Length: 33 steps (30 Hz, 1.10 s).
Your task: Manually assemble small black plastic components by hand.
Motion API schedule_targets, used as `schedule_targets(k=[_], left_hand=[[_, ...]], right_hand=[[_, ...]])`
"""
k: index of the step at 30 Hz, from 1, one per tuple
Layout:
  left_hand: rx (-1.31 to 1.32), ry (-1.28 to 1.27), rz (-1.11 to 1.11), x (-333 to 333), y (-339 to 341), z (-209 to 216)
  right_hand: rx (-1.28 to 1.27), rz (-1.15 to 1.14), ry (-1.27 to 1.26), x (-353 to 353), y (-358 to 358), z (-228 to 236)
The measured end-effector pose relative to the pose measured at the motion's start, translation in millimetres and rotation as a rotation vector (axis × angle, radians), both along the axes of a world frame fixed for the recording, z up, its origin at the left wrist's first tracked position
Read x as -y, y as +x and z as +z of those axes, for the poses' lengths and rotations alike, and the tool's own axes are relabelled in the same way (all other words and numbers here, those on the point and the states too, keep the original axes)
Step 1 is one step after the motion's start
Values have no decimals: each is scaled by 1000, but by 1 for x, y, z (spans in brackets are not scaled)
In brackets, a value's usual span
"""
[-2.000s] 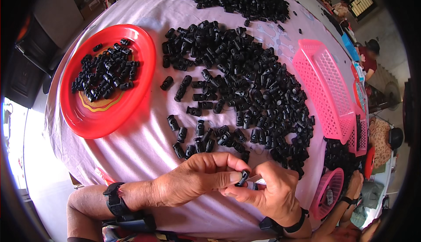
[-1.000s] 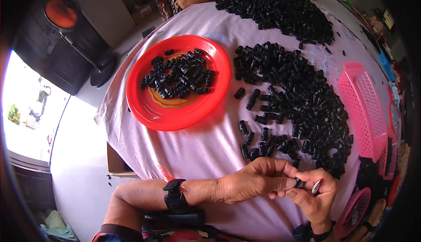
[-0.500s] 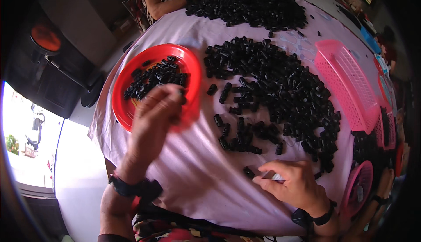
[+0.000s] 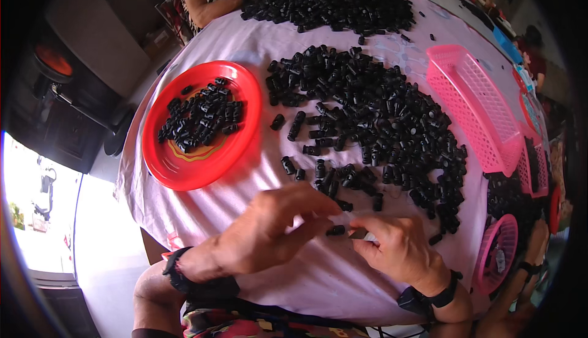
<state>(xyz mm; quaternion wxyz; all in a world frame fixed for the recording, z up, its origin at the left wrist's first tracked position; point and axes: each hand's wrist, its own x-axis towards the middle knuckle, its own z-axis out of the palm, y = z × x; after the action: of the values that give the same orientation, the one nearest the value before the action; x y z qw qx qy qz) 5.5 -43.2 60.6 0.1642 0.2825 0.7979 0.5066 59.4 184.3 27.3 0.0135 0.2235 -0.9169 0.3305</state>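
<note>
My left hand [image 4: 275,227] reaches in from the left with finger and thumb apart. Its thumb tip is right beside a small black cylindrical piece [image 4: 335,230]; whether they touch I cannot tell. Facing it, my right hand [image 4: 401,252] pinches a small flat blade-like tool [image 4: 358,234], mostly hidden by the fingers, its end pointing toward that piece. Beyond both hands spreads a pile of similar black pieces [image 4: 392,117], with some scattered loosely at its near edge. At the left a round red plate [image 4: 184,178] bears a smaller heap of black pieces [image 4: 205,114].
A pink-white cloth [image 4: 294,295] covers the table. Another large black heap [image 4: 337,4] lies at the far side, near a person's forearm [image 4: 220,8]. Pink baskets [image 4: 478,111] stand at the right, with a round pink basket [image 4: 497,255] and another person's arm [image 4: 534,255] nearer.
My left hand has moved from over the red plate down and right, beside my right hand. My right hand still pinches the tool. The whole view has shifted slightly.
</note>
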Motion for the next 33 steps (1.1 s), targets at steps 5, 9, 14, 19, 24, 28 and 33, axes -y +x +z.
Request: schedule_targets(k=[5,9,14,19,24,28,33], left_hand=[[-321,-224,-128,-16,8,-29],[-328,-285,-168,-19,6,-32],[269,188,-66,-22,-2,-24],[876,406,-59,-30,-15,-21],[1039,561,-50,-34,-17,-36],[1053,576,-104,-35,-18,-42],[1074,598,-147,-34,-17,-46]], right_hand=[[63,-128,35,-5,-4,10],[69,-142,53,-9,-7,9],[79,-156,-235,-12,-8,12],[188,-205,-331,-11,-10,31],[219,-188,-414,-13,-12,27],[134,-167,-347,-17,-14,20],[-6,-119,-370,-11,-18,15]])
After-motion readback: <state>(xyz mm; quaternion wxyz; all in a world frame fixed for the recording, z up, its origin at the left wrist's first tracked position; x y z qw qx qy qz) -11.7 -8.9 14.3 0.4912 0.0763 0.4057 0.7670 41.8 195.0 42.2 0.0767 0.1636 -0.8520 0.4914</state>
